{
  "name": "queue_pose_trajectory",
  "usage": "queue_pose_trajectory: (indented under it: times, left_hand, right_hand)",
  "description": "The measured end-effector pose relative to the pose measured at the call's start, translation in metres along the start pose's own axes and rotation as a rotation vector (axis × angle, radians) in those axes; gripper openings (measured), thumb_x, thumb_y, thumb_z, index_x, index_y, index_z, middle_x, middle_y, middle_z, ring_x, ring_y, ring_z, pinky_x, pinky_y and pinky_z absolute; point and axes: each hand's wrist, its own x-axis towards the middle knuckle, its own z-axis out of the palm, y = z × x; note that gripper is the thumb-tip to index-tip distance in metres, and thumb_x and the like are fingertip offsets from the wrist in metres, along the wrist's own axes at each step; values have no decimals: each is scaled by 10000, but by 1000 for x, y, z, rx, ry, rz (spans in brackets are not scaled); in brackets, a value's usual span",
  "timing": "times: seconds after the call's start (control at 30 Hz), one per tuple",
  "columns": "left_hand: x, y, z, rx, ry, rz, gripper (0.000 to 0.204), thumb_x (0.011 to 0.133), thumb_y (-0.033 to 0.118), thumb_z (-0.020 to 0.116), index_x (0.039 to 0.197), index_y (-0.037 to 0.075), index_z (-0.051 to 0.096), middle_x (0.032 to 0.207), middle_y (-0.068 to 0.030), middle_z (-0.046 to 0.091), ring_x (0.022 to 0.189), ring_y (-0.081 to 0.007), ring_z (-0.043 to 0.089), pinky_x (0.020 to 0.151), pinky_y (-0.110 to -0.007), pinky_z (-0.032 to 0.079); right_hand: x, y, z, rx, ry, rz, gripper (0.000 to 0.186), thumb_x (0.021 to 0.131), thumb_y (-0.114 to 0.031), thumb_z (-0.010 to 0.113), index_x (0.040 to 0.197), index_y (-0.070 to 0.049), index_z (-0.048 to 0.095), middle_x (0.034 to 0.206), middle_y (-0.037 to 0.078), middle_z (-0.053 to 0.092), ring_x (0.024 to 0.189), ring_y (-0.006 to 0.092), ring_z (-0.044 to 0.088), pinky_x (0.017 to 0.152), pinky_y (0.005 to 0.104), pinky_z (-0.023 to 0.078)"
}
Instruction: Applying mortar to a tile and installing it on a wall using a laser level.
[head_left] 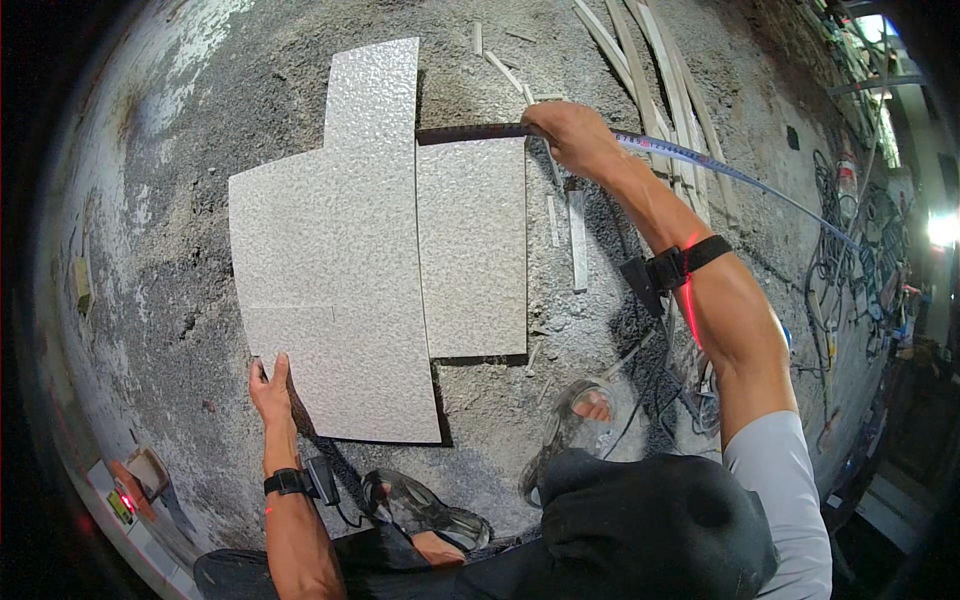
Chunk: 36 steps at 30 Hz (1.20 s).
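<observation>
A large light-grey textured board (330, 250) with stepped edges lies in the middle, its narrow part pointing away from me. Against its right side, a smaller rectangular board (474, 250) of the same texture sits slightly lower. My left hand (270, 392) is closed at the big board's lower left edge, thumb and fingers around the rim. Beyond the smaller board's far right corner, my right hand (572, 138) grips a tape measure blade (690, 155). The blade runs left along that board's far edge and right in a long curve; its case cannot be made out.
Narrow offcut strips (578, 240) lie right of the boards on rough, dusty ground. Long pale strips (650, 75) stretch away at the far right. Tangled cables (835, 250) spread along the right side. My sandalled feet (590, 410) stand close to the boards' near edges.
</observation>
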Motion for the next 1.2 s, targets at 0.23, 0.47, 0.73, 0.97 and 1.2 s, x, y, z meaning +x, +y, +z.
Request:
queue_pose_trajectory:
  times: [0.23, 0.47, 0.73, 0.97, 1.2]
  left_hand:
    - [3, -7, 0, -61, -26, 18, 883, 744, 409, 774, 1345, -94, 365, 1377, -231, 400, 1282, -303, 382, 1048, -382, 311]
    - [6, -9, -2, -47, 1, 21, 847, 760, 390, 766, 1332, -102, 380, 1350, -221, 432, 1252, -286, 410, 1037, -363, 322]
    - [3, -2, 0, -10, 11, 25, 780, 792, 350, 743, 1314, -110, 390, 1306, -206, 469, 1179, -264, 466, 997, -343, 362]
    - [6, -8, 3, -9, 58, 9, 816, 761, 384, 764, 1315, -98, 410, 1336, -219, 454, 1240, -289, 427, 1032, -366, 326]
    - [0, 3, 3, 9, 41, 18, 802, 773, 373, 755, 1318, -99, 404, 1322, -215, 465, 1222, -286, 439, 1026, -366, 335]
  right_hand:
    - [-1, 0, 1, 37, 41, -28, 222, 693, 78, 557, 864, -56, 515, 795, 121, 562, 818, 327, 577, 707, 441, 455]
    - [0, -3, -3, 26, 5, -12, 216, 691, 81, 556, 856, -50, 511, 788, 124, 558, 806, 329, 573, 700, 435, 455]
    - [-1, -1, -2, 38, 27, -31, 212, 710, 63, 555, 881, -59, 526, 806, 125, 568, 822, 330, 577, 706, 436, 457]
    - [-2, 1, -1, 43, 20, -23, 296, 687, 81, 553, 943, -69, 554, 852, 129, 585, 861, 343, 578, 723, 436, 462]
    - [-2, 0, 0, 47, 35, -26, 313, 689, 86, 550, 959, -71, 565, 847, 129, 589, 857, 342, 580, 723, 433, 464]
